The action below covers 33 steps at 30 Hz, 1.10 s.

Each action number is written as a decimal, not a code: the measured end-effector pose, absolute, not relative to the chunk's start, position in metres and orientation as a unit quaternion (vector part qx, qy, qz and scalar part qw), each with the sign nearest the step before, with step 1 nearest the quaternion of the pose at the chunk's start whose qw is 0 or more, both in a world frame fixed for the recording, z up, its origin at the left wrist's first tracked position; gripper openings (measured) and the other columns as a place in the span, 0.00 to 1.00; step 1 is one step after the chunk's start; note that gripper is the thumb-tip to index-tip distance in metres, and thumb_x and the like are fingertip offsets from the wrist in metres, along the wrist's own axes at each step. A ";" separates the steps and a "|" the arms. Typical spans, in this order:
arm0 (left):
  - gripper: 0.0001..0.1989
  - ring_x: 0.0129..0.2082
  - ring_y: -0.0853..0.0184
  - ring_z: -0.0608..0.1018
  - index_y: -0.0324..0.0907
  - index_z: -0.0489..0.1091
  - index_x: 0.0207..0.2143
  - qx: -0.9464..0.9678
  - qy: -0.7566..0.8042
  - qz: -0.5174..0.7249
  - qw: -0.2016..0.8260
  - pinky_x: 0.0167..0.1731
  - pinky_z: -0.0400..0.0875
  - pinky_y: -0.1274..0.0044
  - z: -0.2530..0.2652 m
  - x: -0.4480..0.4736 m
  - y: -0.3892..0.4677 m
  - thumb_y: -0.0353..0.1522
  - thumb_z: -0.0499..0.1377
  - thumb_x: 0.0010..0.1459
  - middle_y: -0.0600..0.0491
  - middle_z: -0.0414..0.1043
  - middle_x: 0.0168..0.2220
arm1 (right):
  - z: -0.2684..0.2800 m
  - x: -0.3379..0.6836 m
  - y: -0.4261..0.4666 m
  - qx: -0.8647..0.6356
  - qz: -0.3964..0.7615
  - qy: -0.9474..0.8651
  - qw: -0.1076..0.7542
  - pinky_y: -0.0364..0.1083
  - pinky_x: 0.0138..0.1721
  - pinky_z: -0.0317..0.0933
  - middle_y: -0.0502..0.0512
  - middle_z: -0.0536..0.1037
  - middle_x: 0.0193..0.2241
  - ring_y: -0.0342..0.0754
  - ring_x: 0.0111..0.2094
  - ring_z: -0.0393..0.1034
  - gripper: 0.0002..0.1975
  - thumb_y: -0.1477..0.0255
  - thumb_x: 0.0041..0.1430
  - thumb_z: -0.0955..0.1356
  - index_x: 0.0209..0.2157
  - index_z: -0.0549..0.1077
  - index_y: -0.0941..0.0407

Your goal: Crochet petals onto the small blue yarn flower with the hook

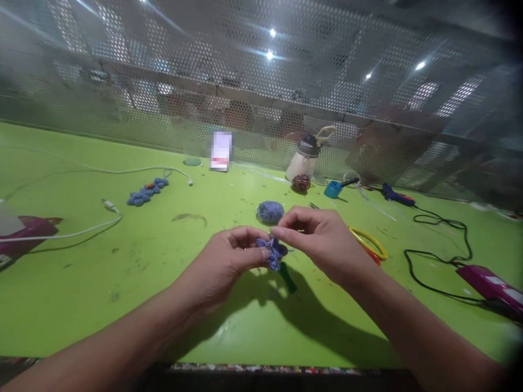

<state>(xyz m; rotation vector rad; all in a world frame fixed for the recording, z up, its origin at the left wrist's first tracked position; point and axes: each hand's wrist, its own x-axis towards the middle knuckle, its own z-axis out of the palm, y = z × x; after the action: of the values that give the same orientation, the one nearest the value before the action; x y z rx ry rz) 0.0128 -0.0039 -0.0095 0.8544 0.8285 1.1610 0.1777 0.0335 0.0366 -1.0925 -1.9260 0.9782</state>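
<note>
My left hand (229,251) pinches a small blue-purple crochet piece (274,255) between thumb and fingers, over the middle of the green table. At the top edge of the piece, my right hand (312,231) is closed, thumb and index fingertip pressed together; what lies between those fingertips is too small to make out. Just behind the hands sits a ball of blue-purple yarn (270,212). A green handle (288,279) shows below the crochet piece, apparently lying on the table; its other end is hidden.
Yellow-handled scissors (370,242) lie beside my right wrist. Farther back are a bottle (303,158), a multicoloured yarn ball (301,184), a blue cup (333,189), a glue gun (397,196) and a phone (221,151). A crocheted flower strip (147,191) and white cables lie left.
</note>
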 end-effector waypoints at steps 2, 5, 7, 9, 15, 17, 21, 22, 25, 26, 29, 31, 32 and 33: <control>0.08 0.29 0.69 0.76 0.38 0.77 0.30 0.377 0.370 0.515 0.676 0.39 0.69 0.74 -0.008 0.013 -0.005 0.27 0.70 0.44 0.54 0.76 0.28 | 0.033 0.183 0.026 -0.422 0.362 -0.742 0.375 0.44 0.28 0.59 0.51 0.72 0.23 0.43 0.26 0.65 0.08 0.71 0.55 0.71 0.25 0.73 0.59; 0.08 0.29 0.69 0.76 0.38 0.77 0.29 0.363 0.372 0.519 0.679 0.39 0.69 0.74 -0.005 0.013 -0.005 0.27 0.71 0.43 0.53 0.75 0.28 | 0.026 0.189 0.012 -0.392 0.288 -0.782 0.390 0.44 0.27 0.57 0.50 0.71 0.23 0.43 0.25 0.63 0.08 0.72 0.58 0.69 0.26 0.73 0.58; 0.08 0.29 0.69 0.75 0.38 0.77 0.29 0.357 0.375 0.527 0.674 0.38 0.69 0.74 -0.004 0.012 -0.005 0.26 0.70 0.43 0.53 0.75 0.28 | 0.021 0.191 0.005 -0.374 0.246 -0.803 0.395 0.44 0.26 0.56 0.50 0.70 0.23 0.42 0.25 0.62 0.07 0.74 0.60 0.68 0.27 0.72 0.58; 0.07 0.29 0.70 0.75 0.38 0.77 0.29 0.361 0.378 0.533 0.666 0.38 0.69 0.75 -0.003 0.010 -0.004 0.26 0.70 0.45 0.53 0.76 0.28 | 0.016 0.191 0.001 -0.366 0.227 -0.812 0.395 0.44 0.28 0.57 0.50 0.70 0.24 0.42 0.25 0.63 0.07 0.76 0.61 0.67 0.28 0.71 0.58; 0.06 0.30 0.72 0.76 0.38 0.77 0.31 0.372 0.349 0.536 0.672 0.36 0.69 0.79 -0.003 0.006 -0.003 0.25 0.68 0.48 0.54 0.77 0.29 | 0.000 0.193 0.000 -0.341 0.281 -0.811 0.383 0.46 0.37 0.62 0.54 0.74 0.33 0.46 0.35 0.69 0.06 0.75 0.64 0.64 0.31 0.67 0.57; 0.06 0.29 0.72 0.77 0.38 0.77 0.30 0.371 0.342 0.533 0.679 0.35 0.70 0.79 -0.002 0.006 -0.004 0.24 0.68 0.48 0.53 0.77 0.29 | -0.003 0.193 0.001 -0.346 0.335 -0.794 0.370 0.47 0.36 0.62 0.54 0.74 0.32 0.46 0.35 0.69 0.07 0.72 0.65 0.63 0.32 0.66 0.56; 0.06 0.29 0.71 0.77 0.38 0.77 0.30 0.370 0.335 0.530 0.686 0.34 0.70 0.79 0.001 0.004 -0.006 0.24 0.68 0.47 0.53 0.77 0.28 | -0.007 0.191 -0.002 -0.322 0.537 -0.704 0.336 0.46 0.34 0.63 0.52 0.74 0.29 0.44 0.31 0.70 0.09 0.67 0.68 0.62 0.33 0.64 0.56; 0.06 0.29 0.71 0.77 0.38 0.77 0.30 0.371 0.336 0.531 0.684 0.34 0.70 0.80 0.002 0.003 -0.006 0.24 0.68 0.47 0.53 0.77 0.29 | -0.007 0.190 -0.003 -0.314 0.571 -0.681 0.334 0.45 0.33 0.63 0.51 0.73 0.28 0.43 0.29 0.69 0.10 0.66 0.68 0.62 0.33 0.63 0.56; 0.07 0.30 0.72 0.76 0.39 0.78 0.31 0.372 0.342 0.537 0.676 0.35 0.69 0.80 0.003 0.002 -0.006 0.24 0.68 0.46 0.53 0.77 0.29 | -0.008 0.189 -0.006 -0.324 0.586 -0.655 0.350 0.41 0.25 0.58 0.47 0.69 0.25 0.39 0.22 0.61 0.11 0.65 0.68 0.62 0.33 0.62 0.55; 0.07 0.30 0.72 0.76 0.39 0.78 0.31 0.369 0.346 0.536 0.676 0.35 0.69 0.80 0.003 0.002 -0.006 0.24 0.68 0.46 0.53 0.77 0.29 | -0.008 0.188 -0.007 -0.331 0.571 -0.659 0.360 0.40 0.23 0.56 0.47 0.68 0.25 0.39 0.22 0.59 0.11 0.65 0.68 0.62 0.32 0.62 0.55; 0.07 0.30 0.71 0.76 0.38 0.78 0.31 0.358 0.355 0.532 0.681 0.35 0.70 0.79 0.005 0.002 -0.006 0.24 0.69 0.46 0.52 0.77 0.29 | -0.011 0.187 -0.009 -0.346 0.500 -0.692 0.390 0.41 0.23 0.53 0.47 0.67 0.24 0.39 0.22 0.57 0.12 0.66 0.68 0.62 0.31 0.64 0.56; 0.07 0.30 0.71 0.76 0.38 0.78 0.31 0.352 0.357 0.531 0.683 0.36 0.70 0.79 0.006 0.002 -0.007 0.24 0.68 0.46 0.52 0.77 0.30 | -0.014 0.186 -0.009 -0.354 0.456 -0.709 0.405 0.41 0.23 0.54 0.47 0.66 0.23 0.40 0.23 0.58 0.11 0.67 0.67 0.63 0.30 0.65 0.56; 0.07 0.30 0.71 0.76 0.38 0.78 0.31 0.350 0.358 0.532 0.683 0.36 0.70 0.79 0.006 0.002 -0.006 0.24 0.68 0.46 0.52 0.77 0.30 | -0.016 0.186 -0.009 -0.360 0.444 -0.712 0.408 0.41 0.23 0.55 0.48 0.66 0.23 0.40 0.22 0.58 0.11 0.67 0.66 0.63 0.30 0.65 0.56; 0.07 0.30 0.71 0.76 0.38 0.77 0.31 0.348 0.359 0.532 0.683 0.36 0.70 0.79 0.006 0.002 -0.006 0.24 0.68 0.46 0.52 0.77 0.30 | -0.018 0.186 -0.009 -0.365 0.435 -0.712 0.413 0.42 0.23 0.55 0.48 0.67 0.23 0.41 0.22 0.59 0.10 0.67 0.66 0.64 0.30 0.66 0.56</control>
<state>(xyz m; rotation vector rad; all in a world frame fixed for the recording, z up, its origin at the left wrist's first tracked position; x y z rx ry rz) 0.0018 -0.0064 0.0064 0.7814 0.8051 1.1924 0.1857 -0.0095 -0.0175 -0.9175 -1.7905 1.0943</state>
